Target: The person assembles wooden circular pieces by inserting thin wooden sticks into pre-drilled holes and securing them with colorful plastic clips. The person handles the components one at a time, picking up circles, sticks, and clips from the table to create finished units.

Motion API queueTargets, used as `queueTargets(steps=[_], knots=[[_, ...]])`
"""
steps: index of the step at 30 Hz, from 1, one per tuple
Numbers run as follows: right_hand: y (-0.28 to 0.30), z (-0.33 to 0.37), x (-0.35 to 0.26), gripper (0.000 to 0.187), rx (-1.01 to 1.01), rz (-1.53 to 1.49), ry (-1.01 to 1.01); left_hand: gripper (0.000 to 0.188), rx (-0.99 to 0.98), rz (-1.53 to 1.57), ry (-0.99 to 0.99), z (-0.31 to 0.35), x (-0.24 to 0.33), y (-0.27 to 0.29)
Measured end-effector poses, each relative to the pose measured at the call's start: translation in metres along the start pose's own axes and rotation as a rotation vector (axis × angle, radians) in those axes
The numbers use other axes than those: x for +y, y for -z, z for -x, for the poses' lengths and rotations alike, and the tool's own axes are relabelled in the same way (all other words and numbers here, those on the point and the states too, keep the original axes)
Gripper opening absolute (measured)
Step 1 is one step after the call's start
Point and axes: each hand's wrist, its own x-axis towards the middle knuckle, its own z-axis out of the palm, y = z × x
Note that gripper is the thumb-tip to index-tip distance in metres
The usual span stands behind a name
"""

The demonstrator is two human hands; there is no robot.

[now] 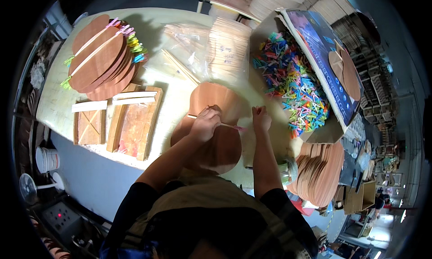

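Observation:
A thin brown wooden panel, shaped like a guitar body (225,153), lies in front of me on the table. A pale narrow wooden strip (192,116) crosses its waist. My left hand (207,123) is closed over the strip and rests on the panel. At the strip's right end sits a pink clothespin (239,128). My right hand (262,119) is closed just right of the panel, apart from it; what its fingers hold, if anything, I cannot make out. Right of it, a large open cardboard box (318,136) holds many coloured clothespins (297,85).
Panels with strips and clothespins (101,56) are piled at the far left. Below them stand two wooden frames (90,124) (135,119). Bagged wooden strips (228,47) lie at the back. A stack of bare panels (317,171) and a tape roll (290,169) are at the right.

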Motion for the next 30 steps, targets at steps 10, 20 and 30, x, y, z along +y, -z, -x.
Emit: queueTargets(steps=[10,20,30], knots=[[0.021,0.029,-0.179,0.035,-0.887,-1.071,0.284,0.008,0.022,0.475,0.306,-0.013,0.031,0.03],[-0.048,0.048,-0.231,0.011,-1.366,-0.661,0.329,0.025,0.009,0.396,0.337,0.013,-0.004,-0.015],[-0.048,0.058,-0.234,0.014,-1.264,-0.504,0.408,0.02,0.026,0.539,0.595,0.022,-0.014,-0.038]])
